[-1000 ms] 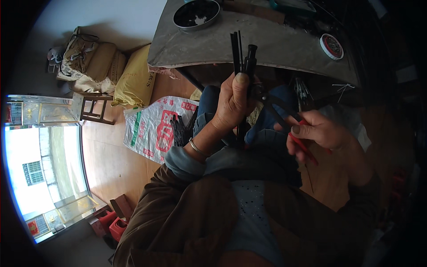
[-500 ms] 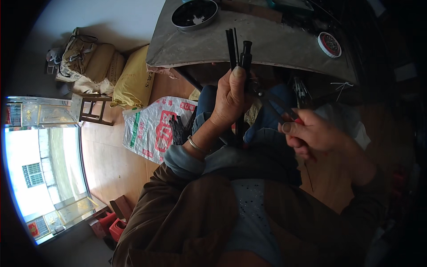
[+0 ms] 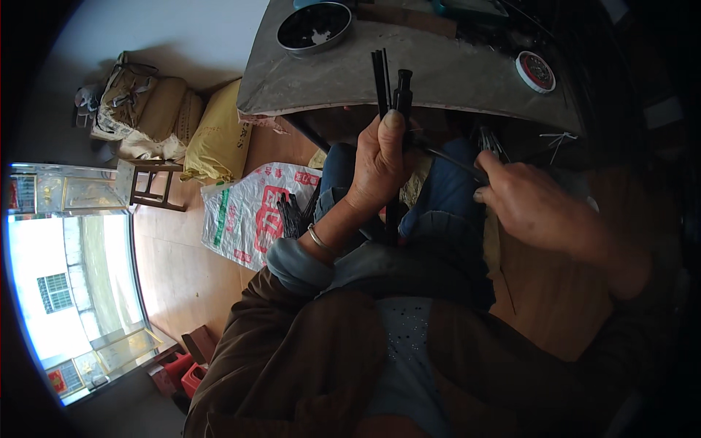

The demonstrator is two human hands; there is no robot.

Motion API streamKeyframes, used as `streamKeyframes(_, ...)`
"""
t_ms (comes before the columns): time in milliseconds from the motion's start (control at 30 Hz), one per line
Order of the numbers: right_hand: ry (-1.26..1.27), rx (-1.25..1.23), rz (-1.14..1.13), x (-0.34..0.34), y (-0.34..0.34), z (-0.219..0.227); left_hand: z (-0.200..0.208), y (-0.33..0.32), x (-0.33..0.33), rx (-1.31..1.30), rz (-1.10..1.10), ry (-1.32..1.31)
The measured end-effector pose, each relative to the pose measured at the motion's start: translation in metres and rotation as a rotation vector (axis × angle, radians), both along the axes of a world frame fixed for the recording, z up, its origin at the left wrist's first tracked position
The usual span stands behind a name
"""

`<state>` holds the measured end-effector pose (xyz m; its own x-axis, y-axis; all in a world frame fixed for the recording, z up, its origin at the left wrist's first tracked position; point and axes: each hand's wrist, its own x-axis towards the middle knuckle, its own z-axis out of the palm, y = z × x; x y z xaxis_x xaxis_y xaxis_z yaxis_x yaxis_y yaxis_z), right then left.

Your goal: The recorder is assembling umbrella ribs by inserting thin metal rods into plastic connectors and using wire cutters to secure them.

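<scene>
My left hand (image 3: 381,157) is closed around a bundle of black pieces held upright over my lap. Among them are several thin black sticks (image 3: 380,82) and a thicker black stepped rod (image 3: 404,95), with my thumb pressed against it. The black lower end shows below my fist. My right hand (image 3: 539,208), back upward, grips the handles of pliers (image 3: 454,160). The pliers' dark jaws reach to the bundle just beside my left fist. What they bite on is too small to make out.
A grey table (image 3: 467,69) ahead carries a bowl of black bits (image 3: 314,33) and a round white-rimmed tin (image 3: 535,71). At left lie a printed plastic sack (image 3: 244,219) with black strips (image 3: 293,215), a yellow sack (image 3: 219,135) and a wooden stool (image 3: 150,182).
My right hand has rolled over so its back faces up, turning the pliers edge-on beside the bundle. My left hand keeps its hold nearly in place.
</scene>
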<state>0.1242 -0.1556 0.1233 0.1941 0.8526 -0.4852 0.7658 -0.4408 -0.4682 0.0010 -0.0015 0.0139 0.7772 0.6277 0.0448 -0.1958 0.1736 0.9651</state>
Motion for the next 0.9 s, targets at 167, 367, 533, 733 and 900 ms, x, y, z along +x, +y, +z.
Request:
streamKeyframes(167,-0.034,0.419,-0.149,-0.001,-0.014,-0.042,-0.01,0.008,-0.006,-0.057,-0.011,-0.036)
streamKeyframes(367,-0.448,0.704,-0.026,0.013,-0.011,-0.034,-0.013,0.011,0.001,-0.115,-0.047,-0.052)
streamKeyframes(533,-0.556,0.74,-0.002,0.01,-0.004,-0.033,-0.009,0.004,0.005,-0.121,-0.009,-0.086)
streamKeyframes(733,-0.511,0.714,-0.022,0.003,-0.011,-0.046,-0.005,0.003,0.007,-0.079,0.022,-0.051)
streamKeyframes(900,-0.388,0.851,-0.072,-0.007,-0.013,-0.065,-0.009,0.006,0.005,-0.206,0.021,-0.077)
